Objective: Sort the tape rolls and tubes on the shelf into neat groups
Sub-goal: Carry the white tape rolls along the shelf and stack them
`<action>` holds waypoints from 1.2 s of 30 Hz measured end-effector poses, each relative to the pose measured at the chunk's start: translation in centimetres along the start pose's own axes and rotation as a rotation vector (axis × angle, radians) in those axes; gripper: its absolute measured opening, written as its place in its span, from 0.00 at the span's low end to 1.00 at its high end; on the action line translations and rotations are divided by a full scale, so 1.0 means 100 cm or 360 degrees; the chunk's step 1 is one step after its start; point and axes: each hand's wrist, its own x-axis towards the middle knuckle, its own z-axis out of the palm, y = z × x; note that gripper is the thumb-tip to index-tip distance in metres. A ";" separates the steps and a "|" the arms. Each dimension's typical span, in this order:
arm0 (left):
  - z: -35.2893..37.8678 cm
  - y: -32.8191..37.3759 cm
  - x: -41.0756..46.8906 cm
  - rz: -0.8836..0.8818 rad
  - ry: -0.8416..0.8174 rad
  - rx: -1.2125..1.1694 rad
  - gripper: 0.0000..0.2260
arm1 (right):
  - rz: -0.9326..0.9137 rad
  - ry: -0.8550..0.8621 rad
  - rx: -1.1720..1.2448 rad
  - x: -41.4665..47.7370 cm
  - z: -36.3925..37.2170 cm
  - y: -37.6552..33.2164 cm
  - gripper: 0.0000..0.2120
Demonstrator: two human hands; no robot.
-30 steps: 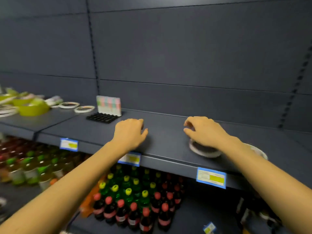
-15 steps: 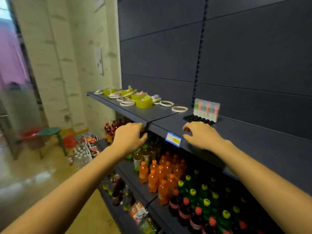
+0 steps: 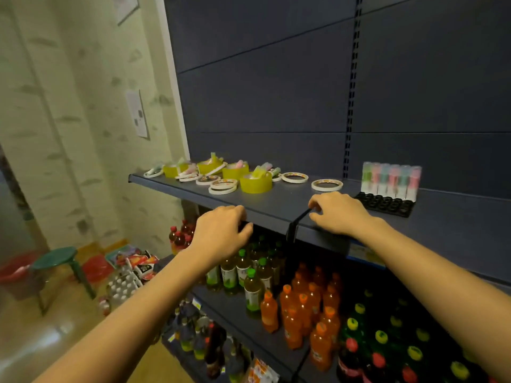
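On the dark shelf (image 3: pixel 276 201) lies a jumble of yellow tape rolls (image 3: pixel 255 183), thin white tape rolls (image 3: pixel 326 185) and small pastel tubes (image 3: pixel 262 170), spread toward the shelf's left end. A row of upright pastel tubes (image 3: pixel 391 178) stands in a black tray (image 3: pixel 385 203) further right. My left hand (image 3: pixel 221 233) hovers at the shelf's front edge, fingers loosely curled, holding nothing. My right hand (image 3: pixel 338 214) rests over the shelf near the seam, in front of the nearest white roll, also empty.
Below are shelves packed with bottles (image 3: pixel 301 302) with green, orange, yellow and red caps. A green stool (image 3: pixel 59 258) and red basins stand on the floor at left, beside packs of goods. The shelf right of the tray is bare.
The view swung left from the right shelf section. Both hands moved left along the shelf front toward the tape pile; the white roll under my right hand is out of view.
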 end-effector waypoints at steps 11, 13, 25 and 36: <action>0.059 -0.035 0.102 0.0108 0.0010 -0.0246 0.13 | 0.0384 0.0058 -0.0126 0.096 0.012 0.034 0.12; 0.070 -0.039 0.126 0.0108 0.0017 -0.0259 0.13 | 0.0519 0.0059 -0.0100 0.122 0.012 0.048 0.14; 0.119 -0.050 0.254 0.0215 0.0038 -0.0213 0.10 | 0.0929 -0.0395 -0.0407 0.218 0.030 0.094 0.06; 0.171 -0.054 0.359 0.0499 -0.0582 -0.0172 0.11 | 0.1029 -0.0225 -0.0420 0.234 0.028 0.089 0.07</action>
